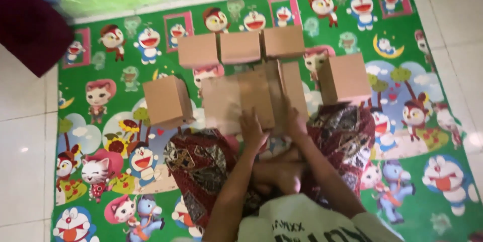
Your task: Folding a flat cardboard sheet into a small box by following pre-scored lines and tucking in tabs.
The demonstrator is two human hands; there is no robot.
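Green cartoon mat covers the white tiled floor under you. Your left hand and right hand press against the near edge of a half-folded cardboard box lying just past your knees; blur hides whether the fingers clasp it or only rest on it. Three closed boxes stand in a touching row behind it. One box sits to its left, another to its right. Your patterned cloth covers your legs.
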